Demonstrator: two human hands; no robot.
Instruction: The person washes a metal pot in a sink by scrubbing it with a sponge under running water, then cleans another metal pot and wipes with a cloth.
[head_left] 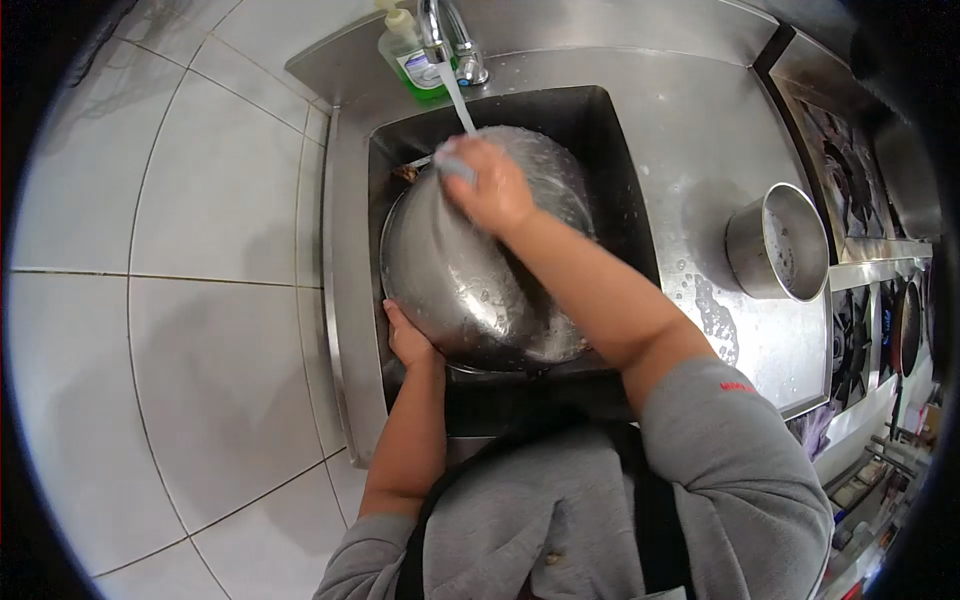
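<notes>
A large metal pot lies tilted in the dark sink basin, its rounded outside toward me and wet with drops and some suds. My left hand grips its lower left edge. On the pot's upper part is my right hand, closed around a small pale scrubbing pad that is blurred by motion. Water runs from the faucet just beyond my right fingers and strikes the pot's far side.
A green soap bottle with a pump stands left of the faucet. On the wet steel counter to the right sits a smaller metal pot. Stove burners lie farther right. White tiles flank the sink's left side.
</notes>
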